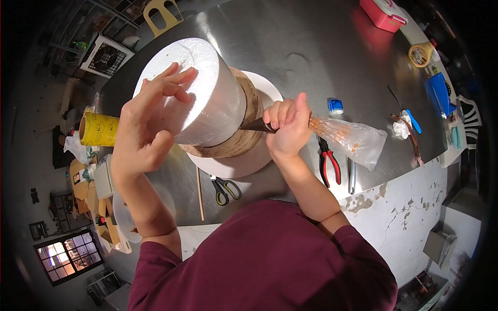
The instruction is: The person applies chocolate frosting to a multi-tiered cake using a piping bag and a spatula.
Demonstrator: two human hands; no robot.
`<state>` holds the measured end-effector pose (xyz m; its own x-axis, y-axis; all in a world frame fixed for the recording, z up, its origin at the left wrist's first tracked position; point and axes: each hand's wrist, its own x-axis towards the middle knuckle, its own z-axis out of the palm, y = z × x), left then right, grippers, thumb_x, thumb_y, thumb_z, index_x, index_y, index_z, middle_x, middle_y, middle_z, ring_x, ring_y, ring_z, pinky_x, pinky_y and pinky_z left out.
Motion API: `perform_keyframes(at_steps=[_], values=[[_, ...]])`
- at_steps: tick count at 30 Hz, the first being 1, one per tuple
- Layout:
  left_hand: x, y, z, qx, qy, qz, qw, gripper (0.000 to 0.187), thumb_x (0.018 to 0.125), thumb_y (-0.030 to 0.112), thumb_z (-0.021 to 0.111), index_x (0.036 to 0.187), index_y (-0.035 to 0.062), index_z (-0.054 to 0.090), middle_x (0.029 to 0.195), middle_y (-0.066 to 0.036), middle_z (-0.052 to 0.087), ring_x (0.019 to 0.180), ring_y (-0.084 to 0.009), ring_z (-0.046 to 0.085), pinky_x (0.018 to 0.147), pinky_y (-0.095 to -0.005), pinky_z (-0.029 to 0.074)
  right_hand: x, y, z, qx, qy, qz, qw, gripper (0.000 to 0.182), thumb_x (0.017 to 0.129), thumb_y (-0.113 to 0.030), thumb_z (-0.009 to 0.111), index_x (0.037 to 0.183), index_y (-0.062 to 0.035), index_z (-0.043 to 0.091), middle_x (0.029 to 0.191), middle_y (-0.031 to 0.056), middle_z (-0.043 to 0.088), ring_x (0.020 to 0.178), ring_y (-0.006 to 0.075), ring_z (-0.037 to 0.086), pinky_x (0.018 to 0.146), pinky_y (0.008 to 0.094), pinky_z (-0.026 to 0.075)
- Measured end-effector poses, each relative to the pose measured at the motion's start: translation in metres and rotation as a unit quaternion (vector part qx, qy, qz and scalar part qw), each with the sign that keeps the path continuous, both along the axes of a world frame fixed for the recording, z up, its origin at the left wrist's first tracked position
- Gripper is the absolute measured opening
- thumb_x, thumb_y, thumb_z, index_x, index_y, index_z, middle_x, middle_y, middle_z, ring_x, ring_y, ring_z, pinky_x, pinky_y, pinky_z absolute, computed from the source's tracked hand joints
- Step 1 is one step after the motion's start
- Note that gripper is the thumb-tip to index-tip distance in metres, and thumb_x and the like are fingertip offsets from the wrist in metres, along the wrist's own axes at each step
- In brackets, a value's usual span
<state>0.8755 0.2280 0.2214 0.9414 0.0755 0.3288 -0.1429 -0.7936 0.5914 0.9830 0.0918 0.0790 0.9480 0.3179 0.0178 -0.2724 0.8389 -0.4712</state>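
Note:
A white foam cylinder (212,109) with a shiny side stands on a wider brown, wood-like layer (253,103), which rests on a white round board (228,167). My left hand (145,116) is over the cylinder's top with its fingers spread and bent; whether it touches the foam is hard to tell. My right hand (290,124) is wrapped around a piping bag (358,140). Dark filling shows at the bag's narrow end, whose tip is at the seam between cylinder and brown layer. Behind the hand, the bag's clear, orange-smeared tail hangs out.
Scissors (223,191) and a thin wooden stick (199,194) lie near the table's front edge. Red-handled pliers (328,163) and a small blue item (335,106) are to the right. A yellow roll (98,129) is at left, a pink box (383,15) at far right.

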Motion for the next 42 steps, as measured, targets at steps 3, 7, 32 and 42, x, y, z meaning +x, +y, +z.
perform_keyframes(at_steps=[3,7,32,42], values=[[-0.001,-0.001,0.000,0.002,0.006,0.013,1.000,0.045,0.042,0.009,0.037,0.082,-0.0049,0.050,0.107,-0.021,0.056,0.117,-0.0358,0.040,0.102,-0.0435,0.018,0.000,0.000,0.000,0.000,-0.009,0.000,1.000,0.048,0.090,-0.029,0.038,0.047,-0.0128,0.023,0.042,0.0010,0.024,0.038,0.0128,0.024,0.041,0.0286,0.029],[-0.002,0.000,-0.001,0.005,0.011,0.023,1.000,0.045,0.042,0.010,0.037,0.082,-0.0042,0.051,0.107,-0.021,0.056,0.118,-0.0359,0.039,0.102,-0.0435,0.017,0.001,0.000,0.000,0.001,-0.012,0.001,1.000,0.048,0.090,-0.029,0.038,0.048,-0.0127,0.022,0.042,0.0009,0.023,0.038,0.0127,0.024,0.042,0.0284,0.029],[-0.003,0.001,0.001,0.016,0.020,0.021,0.999,0.050,0.041,0.013,0.038,0.086,-0.0033,0.053,0.108,-0.018,0.056,0.119,-0.0360,0.038,0.101,-0.0494,0.013,0.014,-0.003,0.000,0.047,0.032,-0.070,0.996,0.047,0.091,-0.029,0.038,0.050,-0.0114,0.022,0.042,0.0019,0.024,0.039,0.0136,0.026,0.043,0.0292,0.030],[-0.004,-0.002,0.007,0.035,0.048,0.028,0.998,0.052,0.044,0.014,0.038,0.088,-0.0030,0.059,0.108,-0.017,0.057,0.118,-0.0349,0.039,0.101,-0.0471,0.017,0.026,-0.016,0.000,0.066,0.073,-0.082,0.992,0.043,0.088,-0.029,0.042,0.053,-0.0142,0.022,0.045,-0.0011,0.022,0.042,0.0112,0.024,0.047,0.0270,0.028]])
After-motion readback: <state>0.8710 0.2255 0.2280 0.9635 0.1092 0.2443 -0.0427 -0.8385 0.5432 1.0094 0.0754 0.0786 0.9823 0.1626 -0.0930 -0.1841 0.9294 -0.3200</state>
